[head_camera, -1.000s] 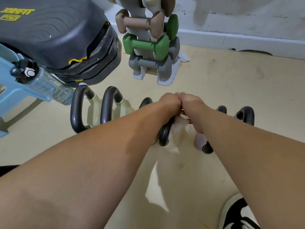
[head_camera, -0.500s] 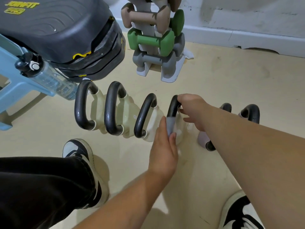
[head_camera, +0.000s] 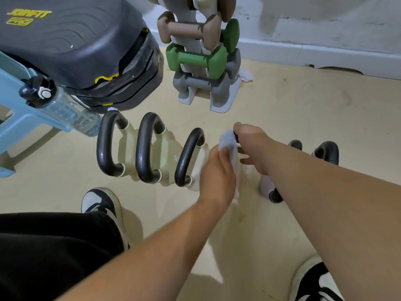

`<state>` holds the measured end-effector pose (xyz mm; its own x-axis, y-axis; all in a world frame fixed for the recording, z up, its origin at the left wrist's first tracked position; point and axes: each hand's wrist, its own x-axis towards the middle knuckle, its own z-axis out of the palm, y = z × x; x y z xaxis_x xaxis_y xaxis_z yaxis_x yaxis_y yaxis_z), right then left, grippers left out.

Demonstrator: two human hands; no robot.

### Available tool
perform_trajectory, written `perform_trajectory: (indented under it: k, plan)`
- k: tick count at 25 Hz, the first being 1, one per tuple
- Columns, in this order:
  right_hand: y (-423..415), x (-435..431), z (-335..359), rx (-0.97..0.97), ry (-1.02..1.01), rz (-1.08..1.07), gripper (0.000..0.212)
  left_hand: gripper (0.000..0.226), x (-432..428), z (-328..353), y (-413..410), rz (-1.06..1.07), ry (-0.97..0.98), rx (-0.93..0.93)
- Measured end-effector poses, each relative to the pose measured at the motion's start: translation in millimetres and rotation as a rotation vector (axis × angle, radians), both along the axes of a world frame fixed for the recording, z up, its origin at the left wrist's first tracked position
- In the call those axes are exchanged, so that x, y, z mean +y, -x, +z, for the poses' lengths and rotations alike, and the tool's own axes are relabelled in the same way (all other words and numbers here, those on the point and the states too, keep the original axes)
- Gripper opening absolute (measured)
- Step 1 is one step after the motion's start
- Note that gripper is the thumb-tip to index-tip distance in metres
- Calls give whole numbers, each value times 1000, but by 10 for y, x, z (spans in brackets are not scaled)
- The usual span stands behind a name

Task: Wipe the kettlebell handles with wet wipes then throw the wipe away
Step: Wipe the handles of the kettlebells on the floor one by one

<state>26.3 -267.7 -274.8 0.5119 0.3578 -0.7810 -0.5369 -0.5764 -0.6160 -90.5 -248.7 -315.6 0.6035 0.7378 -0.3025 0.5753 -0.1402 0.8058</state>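
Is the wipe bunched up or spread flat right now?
Bunched. The wipe is a crumpled wad wrapped over the fourth kettlebell's handle, held there by the left hand; the right hand grips beside it.

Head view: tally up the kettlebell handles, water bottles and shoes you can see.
Kettlebell handles: 6, one nearly hidden under the wipe
Water bottles: 1
Shoes: 2
Total: 9

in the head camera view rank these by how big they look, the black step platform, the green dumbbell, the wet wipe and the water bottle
1. black step platform
2. water bottle and green dumbbell: look alike, unranked
3. wet wipe, partly hidden by the hands
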Motion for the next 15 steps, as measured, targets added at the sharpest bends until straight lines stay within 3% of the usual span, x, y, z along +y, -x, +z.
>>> perform_trajectory:
  k: [1,3,7,9,12,14,15]
  plan:
    - [-8,-33,10,-12,-14,21,41,32,-142,-33,193,-23,-42,-37]
    - [-30,-41,-54,-23,-24,35,29,50,-321,-122,471,-110,-137,-18]
    - [-36,-21,-111,-55,-32,17,26,57,-60,-25,213,-200,-249,98]
    - [-49,-20,-116,-34,-46,-20,29,48,185,99,-181,-313,-310,230]
    - [-95,-15,-180,-13,-41,-113,49,13,485,197,-776,-542,-301,567]
    - [-101,-13,-197,-30,-12,-157,56,19,554,246,-985,-609,-365,748]
    - [-116,-22,-243,-53,-19,-178,55,22,543,262,-1034,-606,-398,750]
